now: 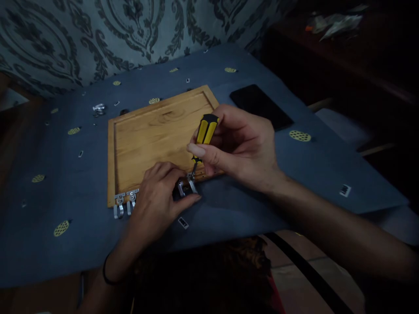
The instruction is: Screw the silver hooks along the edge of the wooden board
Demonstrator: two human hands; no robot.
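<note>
A wooden board (153, 131) with a raised rim lies on a blue cloth. My right hand (242, 146) is closed round a yellow and black screwdriver (204, 133), held upright with its tip down at a metal hook (191, 183) on the board's near edge. My left hand (160, 196) rests on that edge, fingers pinching the hook and steadying it. Two more metal hooks (124, 204) hang from the same edge, left of my left hand.
A black phone (260, 107) lies right of the board. Loose metal hooks (98, 109) sit at the back left. The blue cloth (65, 174) bears yellow dots and small tags. A patterned fabric (114, 35) rises behind; a dark table stands at the right.
</note>
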